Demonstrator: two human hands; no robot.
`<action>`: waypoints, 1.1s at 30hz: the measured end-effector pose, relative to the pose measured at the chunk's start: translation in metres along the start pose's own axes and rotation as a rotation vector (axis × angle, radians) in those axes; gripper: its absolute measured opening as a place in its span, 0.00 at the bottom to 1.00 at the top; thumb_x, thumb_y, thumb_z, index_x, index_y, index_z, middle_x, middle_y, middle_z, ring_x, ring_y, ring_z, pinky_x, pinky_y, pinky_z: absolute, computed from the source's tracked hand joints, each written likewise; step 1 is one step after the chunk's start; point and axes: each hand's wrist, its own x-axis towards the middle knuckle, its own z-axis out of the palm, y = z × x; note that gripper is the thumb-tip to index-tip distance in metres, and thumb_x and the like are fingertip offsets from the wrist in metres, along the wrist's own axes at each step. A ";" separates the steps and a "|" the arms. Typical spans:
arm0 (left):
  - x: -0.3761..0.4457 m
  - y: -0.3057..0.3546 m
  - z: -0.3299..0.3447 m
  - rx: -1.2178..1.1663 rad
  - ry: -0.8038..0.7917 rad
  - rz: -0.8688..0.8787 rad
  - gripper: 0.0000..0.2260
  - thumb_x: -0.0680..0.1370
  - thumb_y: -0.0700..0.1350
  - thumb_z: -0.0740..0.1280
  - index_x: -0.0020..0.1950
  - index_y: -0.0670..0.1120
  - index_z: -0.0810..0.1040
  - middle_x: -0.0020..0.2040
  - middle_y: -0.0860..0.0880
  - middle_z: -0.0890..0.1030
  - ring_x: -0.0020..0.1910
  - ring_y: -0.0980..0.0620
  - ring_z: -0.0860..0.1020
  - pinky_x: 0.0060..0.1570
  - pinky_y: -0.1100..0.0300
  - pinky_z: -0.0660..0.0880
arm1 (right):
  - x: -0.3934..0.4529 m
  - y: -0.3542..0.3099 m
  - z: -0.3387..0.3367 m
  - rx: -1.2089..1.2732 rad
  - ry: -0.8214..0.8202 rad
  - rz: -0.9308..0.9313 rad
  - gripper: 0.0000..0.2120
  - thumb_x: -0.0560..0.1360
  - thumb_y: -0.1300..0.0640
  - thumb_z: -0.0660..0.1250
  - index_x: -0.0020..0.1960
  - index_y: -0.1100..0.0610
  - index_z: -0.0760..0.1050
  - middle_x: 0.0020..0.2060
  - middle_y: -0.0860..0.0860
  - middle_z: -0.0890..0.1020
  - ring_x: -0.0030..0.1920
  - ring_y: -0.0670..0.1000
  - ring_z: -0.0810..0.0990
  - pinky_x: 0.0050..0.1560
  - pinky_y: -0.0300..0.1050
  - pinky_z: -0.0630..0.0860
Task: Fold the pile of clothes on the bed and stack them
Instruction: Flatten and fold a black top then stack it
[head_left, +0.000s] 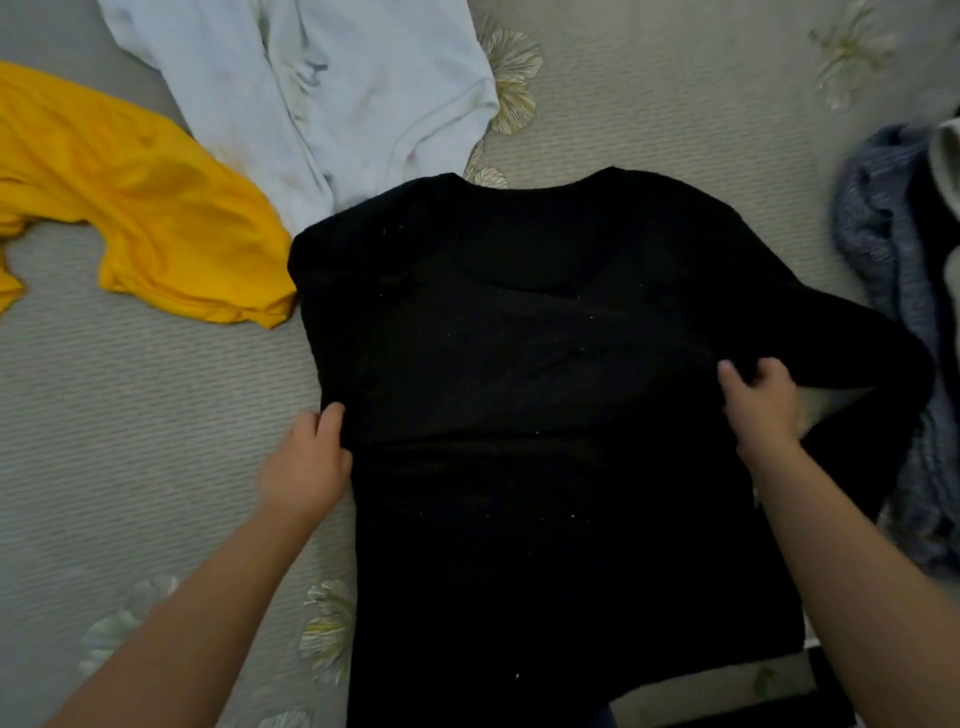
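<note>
Both hands' fingers (330, 421) curled, pinching black shirt (519, 389) at opposite side edges.

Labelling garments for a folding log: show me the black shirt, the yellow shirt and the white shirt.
black shirt (519, 364): head view, middle of its body.
yellow shirt (156, 208): head view, middle of its crumpled body.
white shirt (337, 88): head view, middle of its body.

Both hands, left (306, 462) and right (761, 397), grip the black shirt (519, 364) spread on the bed (130, 415).
</note>
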 end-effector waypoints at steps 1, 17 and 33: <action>-0.002 0.002 -0.005 0.034 0.025 0.038 0.18 0.76 0.40 0.60 0.66 0.39 0.69 0.54 0.37 0.73 0.47 0.38 0.75 0.39 0.50 0.71 | -0.001 0.006 0.001 -0.186 0.032 -0.008 0.13 0.76 0.61 0.63 0.58 0.65 0.69 0.51 0.61 0.76 0.56 0.62 0.75 0.52 0.48 0.71; 0.108 0.039 -0.139 0.283 0.126 0.487 0.11 0.81 0.45 0.54 0.59 0.44 0.72 0.46 0.46 0.77 0.49 0.45 0.73 0.54 0.55 0.65 | 0.039 -0.049 -0.016 -0.525 -0.583 -0.301 0.06 0.70 0.70 0.68 0.42 0.60 0.78 0.43 0.57 0.77 0.47 0.54 0.78 0.45 0.30 0.70; 0.106 0.027 -0.078 0.038 0.837 0.448 0.16 0.71 0.43 0.62 0.56 0.39 0.70 0.50 0.35 0.76 0.53 0.40 0.69 0.52 0.48 0.63 | 0.066 -0.087 0.024 -1.001 -0.023 -0.606 0.26 0.66 0.60 0.74 0.60 0.67 0.71 0.52 0.67 0.76 0.53 0.66 0.75 0.51 0.58 0.72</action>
